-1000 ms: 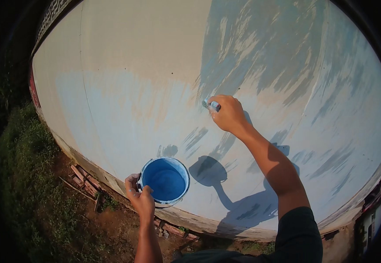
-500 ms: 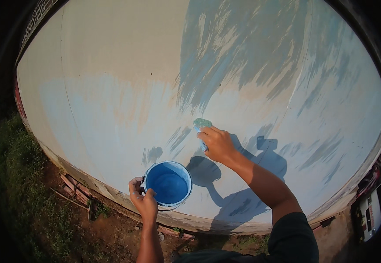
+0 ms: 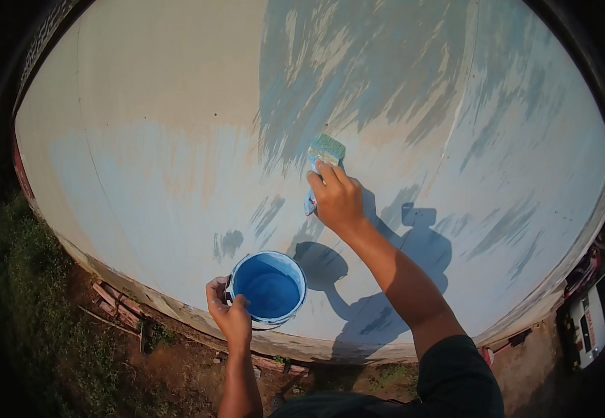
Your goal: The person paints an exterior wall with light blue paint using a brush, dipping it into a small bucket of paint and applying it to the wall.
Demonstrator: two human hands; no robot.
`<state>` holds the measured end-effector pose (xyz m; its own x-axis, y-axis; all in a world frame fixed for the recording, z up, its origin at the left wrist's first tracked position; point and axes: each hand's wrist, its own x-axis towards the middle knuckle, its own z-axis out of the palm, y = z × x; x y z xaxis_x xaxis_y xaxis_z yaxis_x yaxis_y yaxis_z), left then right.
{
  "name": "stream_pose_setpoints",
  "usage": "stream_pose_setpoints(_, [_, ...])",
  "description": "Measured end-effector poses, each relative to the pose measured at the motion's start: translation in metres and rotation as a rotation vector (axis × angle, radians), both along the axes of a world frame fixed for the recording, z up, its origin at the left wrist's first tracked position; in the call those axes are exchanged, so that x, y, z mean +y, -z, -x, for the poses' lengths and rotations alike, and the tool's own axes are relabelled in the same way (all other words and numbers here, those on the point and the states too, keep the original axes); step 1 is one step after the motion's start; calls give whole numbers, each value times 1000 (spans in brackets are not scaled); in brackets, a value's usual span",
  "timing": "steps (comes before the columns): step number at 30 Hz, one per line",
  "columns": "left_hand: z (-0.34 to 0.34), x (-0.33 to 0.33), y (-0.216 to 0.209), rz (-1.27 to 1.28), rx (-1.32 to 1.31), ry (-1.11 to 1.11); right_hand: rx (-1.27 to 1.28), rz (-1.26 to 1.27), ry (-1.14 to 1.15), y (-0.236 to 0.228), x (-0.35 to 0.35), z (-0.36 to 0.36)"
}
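My right hand (image 3: pixel 339 198) is closed round the handle of a paintbrush (image 3: pixel 327 149), its wide bristles coated in blue-green paint and pointing up at the wall. The bristles lie on or just in front of the wall (image 3: pixel 156 63); which of the two I cannot tell. Lower and to the left, my left hand (image 3: pixel 230 306) grips the left rim of a paint bucket (image 3: pixel 269 287), thumb over the edge. The bucket's inside is blue, and its paint-smeared rim faces me. Pale blue patches and darker grey-blue strokes cover parts of the cream wall.
Shadows of my body and the bucket (image 3: pixel 321 263) fall on the wall. Grass (image 3: pixel 34 258) and bare soil run along its foot at the left, with reddish planks or bricks (image 3: pixel 116 301) lying there. A white vehicle (image 3: pixel 597 317) stands at the far right.
My right hand has moved the paintbrush upward along the wall, so more of the brush shows. My left hand and the bucket have barely shifted. The view has moved slightly right.
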<state>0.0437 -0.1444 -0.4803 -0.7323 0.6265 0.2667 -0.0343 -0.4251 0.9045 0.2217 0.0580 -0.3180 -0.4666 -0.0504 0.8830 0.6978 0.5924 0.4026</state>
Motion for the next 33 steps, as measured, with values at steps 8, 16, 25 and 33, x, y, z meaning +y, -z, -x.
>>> stream_pose_setpoints(8, [2, 0, 6, -33, 22, -38, 372, 355, -210, -127, -29, -58])
stream_pose_setpoints(16, [3, -1, 7, -4, -14, -82, 28, -240, 155, -31, 25, -29])
stream_pose_setpoints(25, [23, -15, 13, -22, -8, -159, -6, 917, -276, -15, -7, -2])
stream_pose_setpoints(33, [32, -10, 12, -19, -19, -188, 200, -118, -147, -124, 7, -21])
